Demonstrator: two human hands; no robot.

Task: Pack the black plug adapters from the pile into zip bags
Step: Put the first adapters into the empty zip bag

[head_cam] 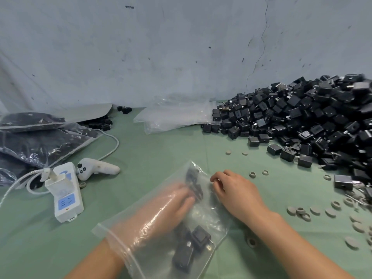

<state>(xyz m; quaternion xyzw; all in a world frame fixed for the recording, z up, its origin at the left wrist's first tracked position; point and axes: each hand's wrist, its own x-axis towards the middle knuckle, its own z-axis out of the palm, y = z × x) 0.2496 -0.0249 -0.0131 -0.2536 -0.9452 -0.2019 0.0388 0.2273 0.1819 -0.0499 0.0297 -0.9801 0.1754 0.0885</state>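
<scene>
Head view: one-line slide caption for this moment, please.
Left hand inside a clear zip bag among black plug adapters; right hand pinches the bag's far end, the adapter pile at right.

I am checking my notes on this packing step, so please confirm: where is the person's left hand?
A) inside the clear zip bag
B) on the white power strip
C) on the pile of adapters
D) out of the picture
A: the left hand is seen through the clear zip bag, whose open mouth goes around the forearm, with black adapters lying inside beside it.
</scene>
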